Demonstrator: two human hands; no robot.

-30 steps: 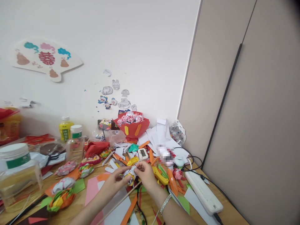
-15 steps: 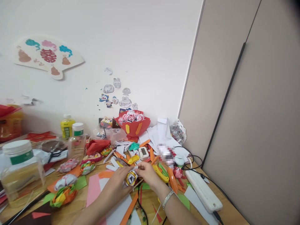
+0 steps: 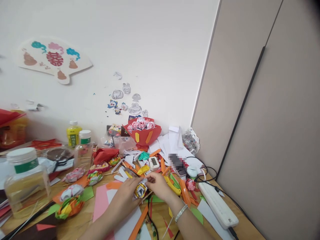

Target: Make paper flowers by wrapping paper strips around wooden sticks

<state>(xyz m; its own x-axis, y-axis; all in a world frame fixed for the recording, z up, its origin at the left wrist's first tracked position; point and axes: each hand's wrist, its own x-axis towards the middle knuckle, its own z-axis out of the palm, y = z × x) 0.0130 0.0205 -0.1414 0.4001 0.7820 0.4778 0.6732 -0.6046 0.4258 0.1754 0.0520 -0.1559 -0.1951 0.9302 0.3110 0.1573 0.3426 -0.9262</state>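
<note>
Between my hands is a paper flower (image 3: 140, 190) with yellow, white and dark folded petals. My left hand (image 3: 128, 191) wraps round it from the left, thumb beneath and fingers over the top. At its upper right edge, my right hand (image 3: 157, 185) pinches a white petal with thumb and forefinger. A thin stick (image 3: 147, 196) slants just below the flower; whether it is joined to it I cannot tell. Under my forearms lie pink paper (image 3: 100, 201) and white paper (image 3: 130, 221). Close to my right hand rests a yellow-handled cutter (image 3: 174, 187).
A red paper bouquet (image 3: 142, 133) stands at the back by the wall. Finished paper flowers (image 3: 71, 205) and clear jars (image 3: 26, 186) are on the left. A white timer (image 3: 153, 163), power strip (image 3: 218, 203) and black cables (image 3: 210, 170) lie to the right among paper strips.
The view has shifted slightly, so everything sits a little further right. Both hands keep their hold on the paper flower, with the right fingers barely moved at its edge.
</note>
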